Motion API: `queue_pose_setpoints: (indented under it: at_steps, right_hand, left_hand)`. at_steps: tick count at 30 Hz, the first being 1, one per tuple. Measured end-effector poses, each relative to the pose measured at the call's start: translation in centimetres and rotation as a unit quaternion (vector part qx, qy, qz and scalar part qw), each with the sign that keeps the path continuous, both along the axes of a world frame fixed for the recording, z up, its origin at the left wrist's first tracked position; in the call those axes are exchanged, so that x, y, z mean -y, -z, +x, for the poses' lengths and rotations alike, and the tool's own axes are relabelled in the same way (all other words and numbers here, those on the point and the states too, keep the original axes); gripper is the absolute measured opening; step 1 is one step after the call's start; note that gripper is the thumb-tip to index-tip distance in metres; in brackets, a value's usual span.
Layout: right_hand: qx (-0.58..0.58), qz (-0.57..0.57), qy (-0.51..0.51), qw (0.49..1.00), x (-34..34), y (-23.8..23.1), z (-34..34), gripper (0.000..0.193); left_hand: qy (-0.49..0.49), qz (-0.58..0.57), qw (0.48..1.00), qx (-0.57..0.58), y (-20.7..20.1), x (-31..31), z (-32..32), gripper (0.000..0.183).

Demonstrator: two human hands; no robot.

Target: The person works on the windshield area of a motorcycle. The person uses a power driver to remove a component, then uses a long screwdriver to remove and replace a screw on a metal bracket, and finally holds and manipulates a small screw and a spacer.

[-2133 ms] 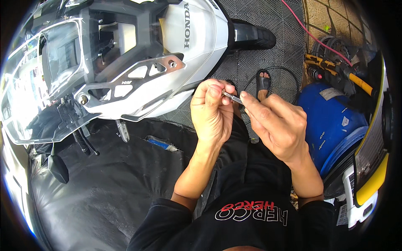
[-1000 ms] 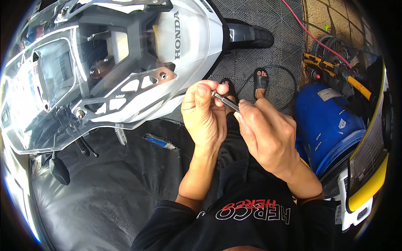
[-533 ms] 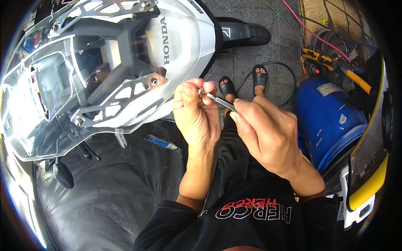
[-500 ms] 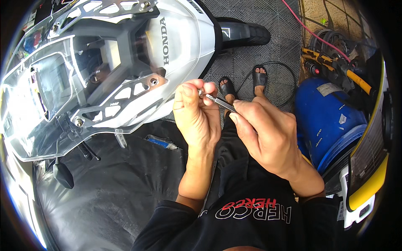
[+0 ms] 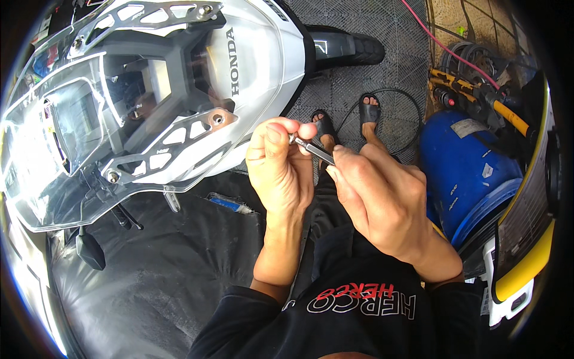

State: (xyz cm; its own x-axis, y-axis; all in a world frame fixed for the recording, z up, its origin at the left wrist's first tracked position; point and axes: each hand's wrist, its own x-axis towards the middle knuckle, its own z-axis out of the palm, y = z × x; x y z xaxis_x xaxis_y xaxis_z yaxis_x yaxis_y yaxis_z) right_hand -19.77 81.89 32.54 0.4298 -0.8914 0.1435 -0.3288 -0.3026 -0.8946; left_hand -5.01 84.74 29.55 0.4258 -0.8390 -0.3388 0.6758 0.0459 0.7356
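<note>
My left hand (image 5: pixel 280 164) is raised in front of the motorcycle, its fingertips pinching a small metal screw (image 5: pixel 292 139), mostly covered by the fingers. My right hand (image 5: pixel 382 200) grips a slim steel driver bit (image 5: pixel 315 151), whose tip meets the screw's head. What the bit's rear end is fitted to stays hidden in my right fist. Beyond the left hand, a silver cut-out bracket (image 5: pixel 170 143) lies along the near side of the transparent windscreen (image 5: pixel 45 206). A round mounting hole shows at the bracket's right end, and a bolt sits at its left end.
The white motorcycle front (image 5: pixel 254 66) fills the upper left, with its black front tyre (image 5: pixel 359 49) beyond. A blue drum (image 5: pixel 460 161) stands right, beside yellow-and-black tools (image 5: pixel 511 116). A black sheet (image 5: pixel 155 263) spreads at lower left, with a blue-and-white tube (image 5: pixel 230 203) on it.
The bit's tip has come closer to the screw and now meets it. My left fingertips have shifted slightly around the screw. The motorcycle has not moved.
</note>
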Motion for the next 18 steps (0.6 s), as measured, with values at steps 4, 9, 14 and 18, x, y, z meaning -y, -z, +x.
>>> queue_pose_setpoints:
  at_steps: [4, 9, 14, 18]
  right_hand:
    - [0.039, 0.036, -0.026, 0.998, 0.3, 0.1, -0.2, 0.019]
    - [0.01, 0.045, -0.024, 0.999, 0.7, 0.3, 0.8, 0.015]
    - [0.029, 0.056, -0.019, 0.998, 1.1, 0.4, 2.4, 0.012]
    - [0.149, 0.16, -0.079, 0.973, 1.2, 0.4, 2.6, 0.026]
  left_hand:
    - [-0.004, -0.006, 1.0, -0.02, 0.2, -0.2, -0.3, 0.023]
    - [-0.029, -0.014, 0.993, -0.118, 1.0, 0.0, -1.5, 0.027]
    - [-0.054, -0.023, 0.987, -0.148, 0.6, -0.2, -1.3, 0.028]
    - [-0.094, -0.068, 0.974, -0.195, 0.2, 0.1, 0.3, 0.025]
